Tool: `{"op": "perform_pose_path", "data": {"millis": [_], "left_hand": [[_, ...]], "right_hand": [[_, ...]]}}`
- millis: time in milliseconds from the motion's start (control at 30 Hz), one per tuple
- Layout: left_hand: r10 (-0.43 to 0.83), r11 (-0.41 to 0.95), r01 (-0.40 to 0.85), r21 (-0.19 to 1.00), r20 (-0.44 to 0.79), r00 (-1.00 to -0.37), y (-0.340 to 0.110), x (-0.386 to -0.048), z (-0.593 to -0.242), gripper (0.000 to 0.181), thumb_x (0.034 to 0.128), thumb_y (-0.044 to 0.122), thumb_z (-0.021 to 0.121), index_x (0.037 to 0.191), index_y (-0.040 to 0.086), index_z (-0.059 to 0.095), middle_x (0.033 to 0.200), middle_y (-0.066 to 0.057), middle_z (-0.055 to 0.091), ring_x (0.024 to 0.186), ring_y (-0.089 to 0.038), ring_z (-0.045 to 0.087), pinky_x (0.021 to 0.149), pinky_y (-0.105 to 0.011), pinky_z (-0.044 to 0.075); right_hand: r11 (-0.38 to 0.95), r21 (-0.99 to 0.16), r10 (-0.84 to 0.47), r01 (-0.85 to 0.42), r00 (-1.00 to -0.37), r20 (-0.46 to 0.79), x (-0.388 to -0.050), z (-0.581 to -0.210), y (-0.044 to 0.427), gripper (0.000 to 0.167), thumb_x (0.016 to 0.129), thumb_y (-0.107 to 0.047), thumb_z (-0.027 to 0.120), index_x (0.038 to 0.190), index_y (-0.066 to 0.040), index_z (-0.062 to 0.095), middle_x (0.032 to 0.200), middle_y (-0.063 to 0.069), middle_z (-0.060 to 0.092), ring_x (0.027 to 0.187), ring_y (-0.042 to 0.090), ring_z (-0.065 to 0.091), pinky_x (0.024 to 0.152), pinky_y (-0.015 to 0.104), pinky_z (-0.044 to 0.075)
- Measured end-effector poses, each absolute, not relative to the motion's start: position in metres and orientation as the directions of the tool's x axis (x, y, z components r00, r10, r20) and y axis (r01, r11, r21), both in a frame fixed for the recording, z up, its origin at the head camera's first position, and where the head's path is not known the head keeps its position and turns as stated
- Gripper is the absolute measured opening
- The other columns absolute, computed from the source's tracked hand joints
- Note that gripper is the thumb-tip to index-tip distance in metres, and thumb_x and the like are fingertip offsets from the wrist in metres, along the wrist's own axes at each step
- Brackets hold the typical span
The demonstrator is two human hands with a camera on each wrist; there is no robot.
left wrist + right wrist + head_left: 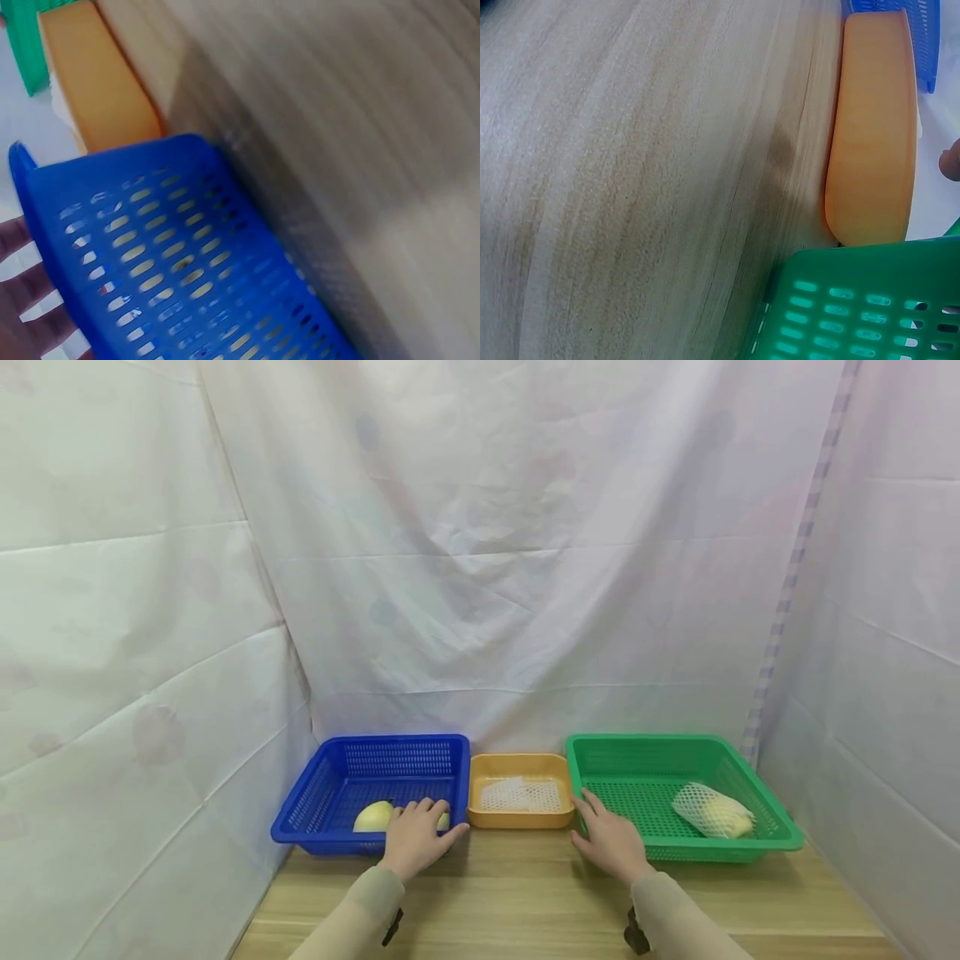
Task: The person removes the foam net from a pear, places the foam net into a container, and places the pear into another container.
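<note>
My left hand (417, 837) reaches over the front rim of the blue basket (405, 740), fingers loosely spread and partly covering the fruit beneath. A pale yellow-green fruit (373, 817) lies beside it in the basket, and a bit of another (443, 821) shows past the fingers. Whether the fingers touch the fruit is hidden. In the left wrist view, several fingers (30, 289) appear beyond the basket's slotted wall. At the front left corner of the green basket (645, 740) is my right hand (611, 841), fingers extended and holding nothing. Inside that basket lies a fruit in a white foam net (716, 812).
Between the baskets stands a small orange tray (521, 820) with white foam netting (520, 795) in it. All three containers sit side by side on a wooden table (517, 893). White curtains (487, 568) hang behind and on both sides.
</note>
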State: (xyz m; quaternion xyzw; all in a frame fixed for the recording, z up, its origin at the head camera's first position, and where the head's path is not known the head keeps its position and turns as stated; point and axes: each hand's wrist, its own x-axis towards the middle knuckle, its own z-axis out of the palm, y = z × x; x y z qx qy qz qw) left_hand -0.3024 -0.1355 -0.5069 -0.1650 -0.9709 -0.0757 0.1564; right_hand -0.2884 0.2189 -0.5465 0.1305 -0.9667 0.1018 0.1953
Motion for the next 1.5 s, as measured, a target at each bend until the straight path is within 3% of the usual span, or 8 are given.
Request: {"op": "perform_pose_path", "data": {"millis": [400, 700, 1067, 1500], "left_hand": [[0.27, 0.935, 0.332, 0.128, 0.352, -0.896, -0.128, -0.296, -0.522, 0.057, 0.0872, 0.068, 0.05, 0.106, 0.019, 0.07, 0.109, -0.003, 0.066, 0.096, -0.028, 0.059, 0.083, -0.052, 0.043], [0.25, 0.942, 0.307, 0.135, 0.325, -0.912, -0.126, -0.296, -0.533, 0.058, 0.0914, 0.065, 0.046, 0.116, 0.017, 0.07, 0.114, -0.006, 0.067, 0.107, -0.034, 0.057, 0.089, -0.056, 0.041], [0.229, 0.954, 0.28, 0.107, 0.341, -0.912, -0.126, -0.298, -0.537, 0.061, 0.0933, 0.065, 0.041, 0.111, 0.016, 0.072, 0.104, -0.005, 0.071, 0.097, -0.03, 0.062, 0.084, -0.051, 0.043], [0.233, 0.951, 0.295, 0.09, 0.417, -0.878, -0.124, -0.302, -0.544, 0.057, 0.0926, 0.064, 0.045, 0.106, 0.016, 0.074, 0.098, -0.002, 0.071, 0.089, -0.026, 0.062, 0.077, -0.047, 0.043]], "right_hand": [[0.946, -0.158, -0.204, -0.284, -0.897, 0.393, -0.288, -0.547, 0.218, 0.062, 0.085, -0.035, 0.072, 0.139, -0.014, 0.052, 0.146, 0.011, 0.045, 0.044, 0.005, 0.033, 0.039, 0.026, 0.028], [0.947, -0.158, -0.201, -0.28, -0.899, 0.39, -0.287, -0.547, 0.217, 0.061, 0.085, -0.036, 0.071, 0.139, -0.014, 0.052, 0.146, 0.011, 0.045, 0.044, 0.005, 0.033, 0.039, 0.025, 0.028], [0.945, -0.146, -0.212, -0.293, -0.887, 0.41, -0.288, -0.546, 0.218, 0.063, 0.084, -0.035, 0.073, 0.14, -0.015, 0.051, 0.145, 0.011, 0.046, 0.046, 0.004, 0.033, 0.039, 0.025, 0.027], [0.943, -0.162, -0.206, -0.291, -0.891, 0.405, -0.29, -0.546, 0.219, 0.063, 0.084, -0.034, 0.073, 0.139, -0.014, 0.052, 0.145, 0.011, 0.046, 0.044, 0.005, 0.032, 0.038, 0.025, 0.028]]}}
